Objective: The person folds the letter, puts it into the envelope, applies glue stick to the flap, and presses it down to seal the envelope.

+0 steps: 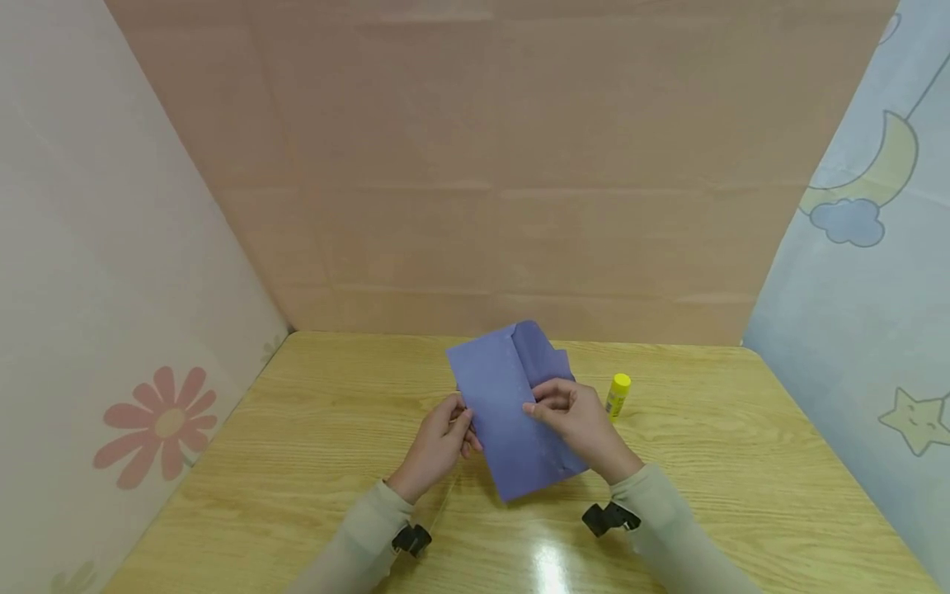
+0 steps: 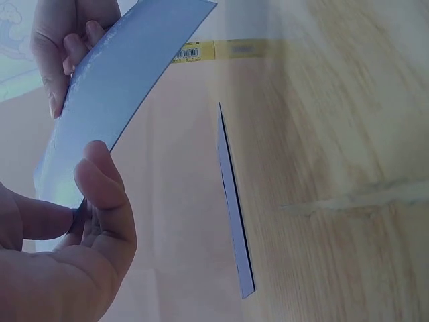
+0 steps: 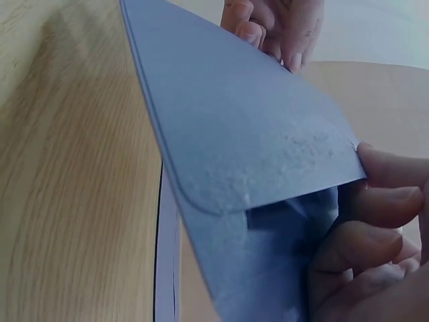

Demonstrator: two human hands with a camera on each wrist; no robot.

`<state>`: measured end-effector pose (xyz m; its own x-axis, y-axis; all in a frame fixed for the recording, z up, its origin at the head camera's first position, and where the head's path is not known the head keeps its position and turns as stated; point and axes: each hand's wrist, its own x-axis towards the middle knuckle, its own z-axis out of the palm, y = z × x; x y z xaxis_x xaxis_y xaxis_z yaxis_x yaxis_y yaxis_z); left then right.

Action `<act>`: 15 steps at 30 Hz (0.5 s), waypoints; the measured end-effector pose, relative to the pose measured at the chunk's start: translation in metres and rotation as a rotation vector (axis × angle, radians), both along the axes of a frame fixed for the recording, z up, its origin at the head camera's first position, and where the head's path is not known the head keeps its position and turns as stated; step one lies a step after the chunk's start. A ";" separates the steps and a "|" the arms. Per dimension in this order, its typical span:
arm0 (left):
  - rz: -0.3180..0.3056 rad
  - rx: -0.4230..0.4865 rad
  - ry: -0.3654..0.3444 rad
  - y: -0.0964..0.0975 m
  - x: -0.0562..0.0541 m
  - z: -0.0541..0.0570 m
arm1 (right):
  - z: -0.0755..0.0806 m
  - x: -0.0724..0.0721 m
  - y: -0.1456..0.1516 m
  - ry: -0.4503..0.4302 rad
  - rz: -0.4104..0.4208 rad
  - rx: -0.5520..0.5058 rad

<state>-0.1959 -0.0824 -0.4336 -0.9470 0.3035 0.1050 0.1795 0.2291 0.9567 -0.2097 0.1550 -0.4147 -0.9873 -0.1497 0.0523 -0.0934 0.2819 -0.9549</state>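
A purple paper envelope (image 1: 486, 396) is held tilted above the table between both hands. My left hand (image 1: 438, 445) pinches its left edge between thumb and fingers. At the opposite side my right hand (image 1: 582, 422) grips the open edge, thumb on the outer face and fingers inside the opening. Seen from the right wrist, the envelope (image 3: 228, 107) gapes beside the right fingers (image 3: 395, 198), and its paper looks wrinkled and scuffed along that edge. Another flat purple piece (image 2: 234, 221) lies on the table beyond it in the left wrist view.
A yellow glue stick (image 1: 618, 394) stands upright on the wooden table (image 1: 334, 412), just right of the right hand. A pinkish-brown backdrop (image 1: 490, 181) rises behind the table, with patterned sheets at both sides.
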 end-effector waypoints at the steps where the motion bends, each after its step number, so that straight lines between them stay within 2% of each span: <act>1: 0.000 0.000 0.000 0.000 0.000 0.000 | 0.000 0.000 0.000 0.000 0.000 -0.002; 6: -0.026 0.028 -0.033 -0.005 -0.001 0.000 | -0.002 -0.001 0.001 0.037 0.000 0.013; 8: -0.017 0.043 -0.054 -0.010 -0.003 0.001 | -0.004 -0.001 0.002 0.069 0.001 0.038; 11: 0.043 0.063 -0.070 -0.018 -0.007 0.004 | -0.008 -0.002 0.003 0.134 0.011 0.111; 15: 0.137 0.032 -0.034 -0.027 -0.012 0.008 | -0.011 -0.002 0.005 0.201 0.030 0.251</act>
<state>-0.2083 -0.1098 -0.4253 -0.9825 0.1683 0.0801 0.1165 0.2187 0.9688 -0.2115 0.1598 -0.4257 -0.9559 -0.2113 0.2042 -0.2852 0.5003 -0.8175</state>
